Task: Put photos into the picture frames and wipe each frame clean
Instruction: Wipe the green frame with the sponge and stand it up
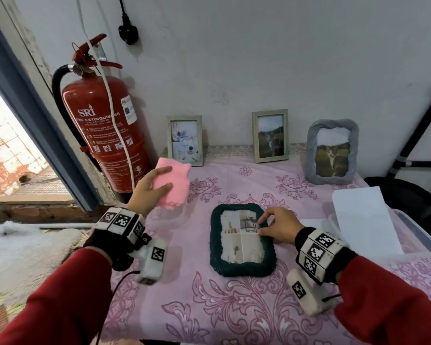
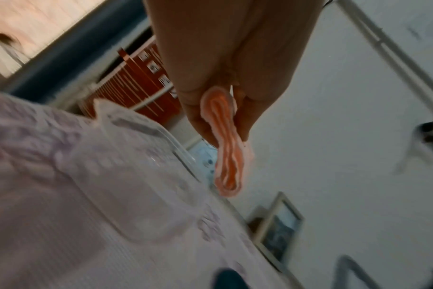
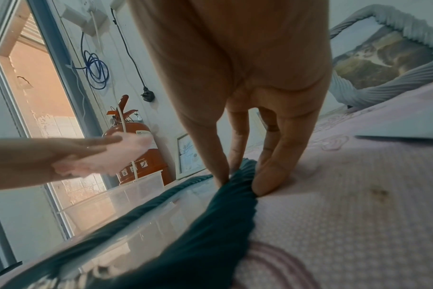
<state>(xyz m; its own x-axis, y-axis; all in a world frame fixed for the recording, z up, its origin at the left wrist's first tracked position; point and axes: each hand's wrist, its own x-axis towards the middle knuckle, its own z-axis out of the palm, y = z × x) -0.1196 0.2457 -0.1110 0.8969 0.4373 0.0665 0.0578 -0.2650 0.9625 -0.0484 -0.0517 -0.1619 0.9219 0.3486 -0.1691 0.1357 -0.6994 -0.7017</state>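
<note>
1. The green frame (image 1: 242, 241) lies flat, face up, on the pink patterned tablecloth (image 1: 234, 307) in front of me, a photo already behind its glazing. Its ribbed border looks firm enough to grip, but the clear front I judge fragile and quick to smear — so I take hold at the edge, not the middle.
2. My right hand (image 1: 275, 226) does that: fingers bent down onto the frame's right border, the thumb at its outer edge, pinning it to the table.
3. My left hand (image 1: 151, 189) holds the folded pink cloth (image 1: 172, 184) in the air left of the frame, thumb on one face and fingers on the other. It is soft, light, limp — it will need pressing flat to wipe.
4. Containers: a clear plastic tub (image 3: 111, 203) stands just left of the frame; I cannot tell what it holds. Another clear container (image 1: 413, 235) on my right has a white sheet (image 1: 363, 220) lying over it.
5. Three filled frames stand along the wall.
</note>
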